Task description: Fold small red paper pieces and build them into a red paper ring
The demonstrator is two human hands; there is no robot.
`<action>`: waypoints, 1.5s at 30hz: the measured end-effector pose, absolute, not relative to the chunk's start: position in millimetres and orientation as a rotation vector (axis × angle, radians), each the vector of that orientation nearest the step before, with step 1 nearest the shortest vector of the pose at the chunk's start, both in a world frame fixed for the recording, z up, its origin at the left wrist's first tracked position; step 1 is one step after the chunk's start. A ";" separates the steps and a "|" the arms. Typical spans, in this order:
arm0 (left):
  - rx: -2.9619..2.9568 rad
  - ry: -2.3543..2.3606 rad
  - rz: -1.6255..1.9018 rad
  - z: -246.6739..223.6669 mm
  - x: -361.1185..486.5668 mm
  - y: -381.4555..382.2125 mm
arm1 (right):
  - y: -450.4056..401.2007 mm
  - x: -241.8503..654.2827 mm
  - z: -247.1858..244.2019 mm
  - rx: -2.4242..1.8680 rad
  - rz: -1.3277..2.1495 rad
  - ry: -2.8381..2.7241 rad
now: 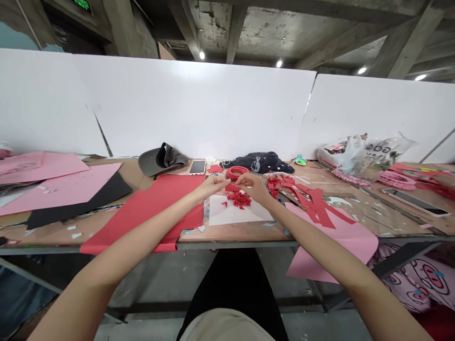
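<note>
Above the middle of the table, my left hand (214, 185) and my right hand (254, 188) face each other with fingertips pinched close together. Whatever they pinch is too small to make out. Just below lies a pile of small folded red paper pieces (240, 199) on a white sheet (222, 215). Directly behind my fingertips sits a ring of red folded paper (237, 173), partly hidden by my hands. Cut red paper strips (318, 208) lie to the right of my right hand, and a large red sheet (170, 199) spreads under my left forearm.
A grey cap (161, 158), a phone (197, 167) and a dark patterned cloth (261, 162) lie along the back. Pink sheets (334, 244) overhang the front edge at right. Plastic bags (343, 154), pink paper rings (396, 180) and another phone (415, 201) are farther right.
</note>
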State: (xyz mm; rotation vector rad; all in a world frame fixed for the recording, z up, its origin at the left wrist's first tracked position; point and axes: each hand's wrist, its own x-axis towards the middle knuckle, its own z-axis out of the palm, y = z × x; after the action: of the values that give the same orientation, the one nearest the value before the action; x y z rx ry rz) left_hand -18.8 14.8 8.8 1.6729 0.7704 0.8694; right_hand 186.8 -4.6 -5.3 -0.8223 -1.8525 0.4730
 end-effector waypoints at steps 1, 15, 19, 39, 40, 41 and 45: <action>1.627 0.764 0.857 9.4 -19.5 14.8 | -5.8 187.1 -4.1 -0.797 0.458 -1.892; 1.605 0.774 0.840 6.9 -22.6 18.4 | 1.7 186.0 -7.8 -0.918 0.801 -1.797; 1.625 0.783 0.854 6.9 -22.6 17.8 | 4.5 187.2 -10.2 -0.879 0.853 -1.802; 1.776 0.732 1.070 -5.8 -13.1 22.2 | 4.3 182.8 -9.4 -0.840 0.580 -1.763; 1.778 0.736 1.037 -5.4 -13.6 22.5 | 3.8 182.5 -9.4 -0.842 0.521 -1.755; 1.770 0.740 0.997 -4.9 -14.2 22.7 | 2.8 182.2 -9.2 -0.842 0.460 -1.755; 1.631 0.759 0.934 -2.8 -16.1 22.0 | -3.6 180.3 -7.8 -0.759 0.221 -1.840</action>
State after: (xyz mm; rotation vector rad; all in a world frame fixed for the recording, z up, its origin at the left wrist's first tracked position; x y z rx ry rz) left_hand -16.1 22.0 -2.8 1.6308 0.7589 0.9340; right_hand 180.3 -3.6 -7.8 -0.7595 -1.8395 0.2209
